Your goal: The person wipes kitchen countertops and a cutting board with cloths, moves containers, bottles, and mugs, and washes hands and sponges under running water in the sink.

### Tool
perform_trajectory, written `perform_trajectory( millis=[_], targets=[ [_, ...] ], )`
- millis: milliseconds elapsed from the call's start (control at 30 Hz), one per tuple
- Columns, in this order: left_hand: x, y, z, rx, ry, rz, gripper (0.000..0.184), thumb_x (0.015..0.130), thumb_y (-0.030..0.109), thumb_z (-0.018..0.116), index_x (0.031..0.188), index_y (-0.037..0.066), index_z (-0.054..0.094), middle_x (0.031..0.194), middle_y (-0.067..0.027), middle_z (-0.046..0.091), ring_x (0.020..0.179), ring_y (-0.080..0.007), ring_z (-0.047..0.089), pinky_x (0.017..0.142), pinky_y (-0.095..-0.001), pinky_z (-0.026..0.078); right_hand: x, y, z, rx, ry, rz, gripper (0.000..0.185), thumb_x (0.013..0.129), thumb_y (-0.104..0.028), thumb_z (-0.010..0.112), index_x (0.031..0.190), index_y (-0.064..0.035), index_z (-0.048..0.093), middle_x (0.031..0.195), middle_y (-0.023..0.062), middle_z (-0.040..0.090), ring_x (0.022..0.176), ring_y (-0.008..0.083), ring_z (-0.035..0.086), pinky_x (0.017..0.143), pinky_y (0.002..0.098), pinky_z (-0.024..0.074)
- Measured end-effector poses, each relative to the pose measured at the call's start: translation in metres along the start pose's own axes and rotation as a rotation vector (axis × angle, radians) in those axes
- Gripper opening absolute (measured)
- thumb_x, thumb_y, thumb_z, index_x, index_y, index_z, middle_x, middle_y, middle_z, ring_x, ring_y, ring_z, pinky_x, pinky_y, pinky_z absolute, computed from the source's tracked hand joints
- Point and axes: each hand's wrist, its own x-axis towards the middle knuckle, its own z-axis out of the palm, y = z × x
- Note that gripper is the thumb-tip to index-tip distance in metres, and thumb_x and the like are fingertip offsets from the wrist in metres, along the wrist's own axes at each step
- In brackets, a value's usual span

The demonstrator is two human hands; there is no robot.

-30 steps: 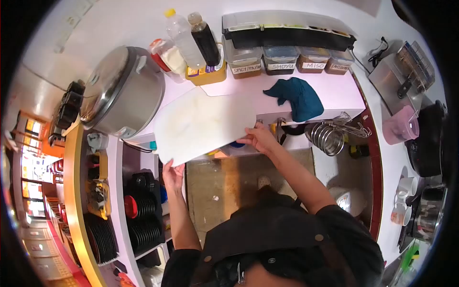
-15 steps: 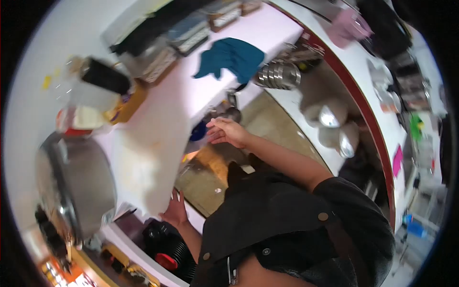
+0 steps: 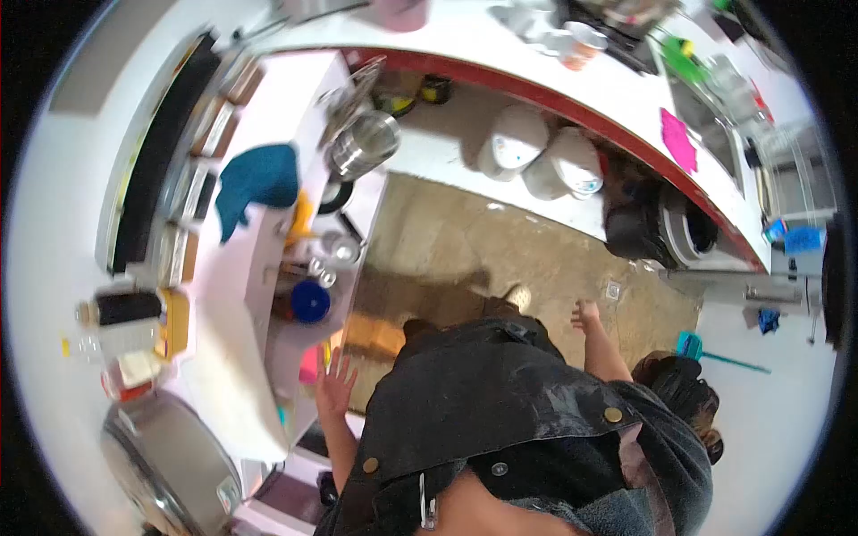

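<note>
My left hand (image 3: 335, 384) is open with its fingers spread and nothing in it, near the counter's edge. To its left lies the white board (image 3: 231, 384) on the counter, untouched by either hand. Over the floor at the right is my right hand (image 3: 585, 316), its fingers partly curled and apart, holding nothing. A teal cloth (image 3: 259, 186) lies on the counter beside a row of labelled containers (image 3: 214, 128).
A large steel cooker (image 3: 170, 456) stands at the lower left. Bottles (image 3: 125, 308) are against the wall. Metal strainers (image 3: 366, 141) hang from the counter's end. Two white tubs (image 3: 518, 141) sit on the low shelf, and a dark bin (image 3: 639, 230) stands beside them.
The view has turned to the right. Both hands have let go of the white board, which now rests on the counter. My right hand has moved away to the right.
</note>
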Motion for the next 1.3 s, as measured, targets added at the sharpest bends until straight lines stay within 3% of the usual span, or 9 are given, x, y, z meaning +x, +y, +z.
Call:
perform_trajectory(
  millis=[233, 367, 500, 567, 800, 1067, 1167, 1267, 1300],
  targets=[
    [0.121, -0.079, 0.082, 0.238, 0.28, -0.138, 0.059, 0.086, 0.039, 0.061, 0.139, 0.024, 0.039, 0.135, -0.003, 0.041, 0.125, -0.0231, 0.038, 0.096, -0.0377, 0.038, 0.042, 0.092, -0.134, 0.178, -0.168, 0.019, 0.051, 0.088, -0.039, 0.048, 0.127, -0.0068, 0.045, 0.108, 0.0157, 0.058, 0.075, 0.0271, 0.061, 0.067, 0.0407, 0.0494],
    [0.173, -0.157, 0.258, 0.564, 0.089, -0.185, 0.047, 0.086, 0.029, 0.063, 0.129, 0.022, 0.047, 0.11, 0.0011, 0.057, 0.098, -0.0161, 0.054, 0.08, -0.0327, 0.045, 0.054, 0.12, -0.204, 0.38, -0.095, 0.034, 0.048, 0.09, -0.038, 0.048, 0.127, -0.0068, 0.046, 0.107, 0.0142, 0.058, 0.075, 0.0255, 0.061, 0.067, 0.0393, 0.0501],
    [0.187, -0.222, 0.482, 1.132, -0.486, 0.275, 0.019, 0.088, 0.01, 0.056, 0.106, 0.013, 0.063, 0.096, -0.003, 0.061, 0.083, -0.0175, 0.058, 0.074, -0.0306, 0.046, 0.076, 0.104, -0.281, 0.644, -0.055, -0.07, 0.041, 0.091, -0.034, 0.048, 0.122, -0.0074, 0.048, 0.103, 0.0114, 0.059, 0.075, 0.023, 0.061, 0.066, 0.0364, 0.0506],
    [0.146, -0.249, 0.61, 1.498, -0.657, 1.057, 0.017, 0.085, 0.007, 0.057, 0.101, 0.006, 0.063, 0.097, -0.0093, 0.06, 0.089, -0.0259, 0.059, 0.079, -0.0337, 0.046, 0.096, 0.086, -0.317, 0.751, -0.007, -0.147, 0.036, 0.092, -0.031, 0.048, 0.12, -0.0078, 0.051, 0.102, 0.011, 0.061, 0.074, 0.0216, 0.061, 0.066, 0.0366, 0.0506],
    [0.229, -0.353, 0.818, 1.684, -0.829, 1.334, 0.035, 0.078, 0.013, 0.059, 0.113, 0.01, 0.058, 0.121, -0.0145, 0.049, 0.115, -0.0353, 0.043, 0.099, -0.0454, 0.033, 0.134, -0.047, -0.466, 0.909, 0.162, -0.543, 0.025, 0.094, -0.022, 0.048, 0.114, -0.0076, 0.055, 0.098, 0.0053, 0.062, 0.077, 0.0148, 0.061, 0.069, 0.0287, 0.05],
    [0.294, -0.415, 0.949, 1.781, -0.666, 0.991, 0.025, 0.073, 0.001, 0.049, 0.095, 0.004, 0.06, 0.104, -0.0158, 0.06, 0.102, -0.0365, 0.052, 0.087, -0.0409, 0.042, 0.136, -0.107, -0.632, 1.036, 0.489, -0.679, 0.023, 0.093, -0.018, 0.052, 0.111, -0.0047, 0.057, 0.099, 0.0072, 0.063, 0.082, 0.0149, 0.062, 0.074, 0.0293, 0.0509],
    [0.272, -0.48, 1.018, 1.299, -0.968, 0.671, 0.027, 0.072, -0.002, 0.045, 0.094, 0.002, 0.061, 0.094, -0.0183, 0.061, 0.094, -0.036, 0.057, 0.085, -0.0383, 0.045, 0.14, -0.127, -0.675, 1.091, 0.558, -0.712, 0.021, 0.092, -0.016, 0.052, 0.109, -0.004, 0.057, 0.098, 0.0075, 0.062, 0.081, 0.0152, 0.061, 0.075, 0.0294, 0.0506],
    [0.227, -0.581, 1.07, 1.095, -1.512, 1.025, 0.033, 0.062, 0.003, 0.054, 0.093, 0.006, 0.063, 0.09, -0.0142, 0.062, 0.096, -0.0306, 0.058, 0.083, -0.0409, 0.043, 0.155, -0.16, -0.722, 1.046, 0.553, -0.76, 0.02, 0.093, -0.015, 0.051, 0.107, -0.0022, 0.058, 0.098, 0.0076, 0.061, 0.083, 0.0148, 0.06, 0.077, 0.0294, 0.0498],
    [0.202, -0.605, 1.079, 1.28, -1.638, 1.074, 0.036, 0.066, 0.009, 0.059, 0.101, 0.009, 0.061, 0.115, -0.0138, 0.058, 0.113, -0.0314, 0.05, 0.096, -0.0482, 0.037, 0.165, -0.174, -0.738, 0.989, 0.57, -0.825, 0.021, 0.093, -0.015, 0.052, 0.108, -0.0017, 0.058, 0.098, 0.0083, 0.061, 0.084, 0.0153, 0.061, 0.078, 0.0296, 0.0498]
  ],
)
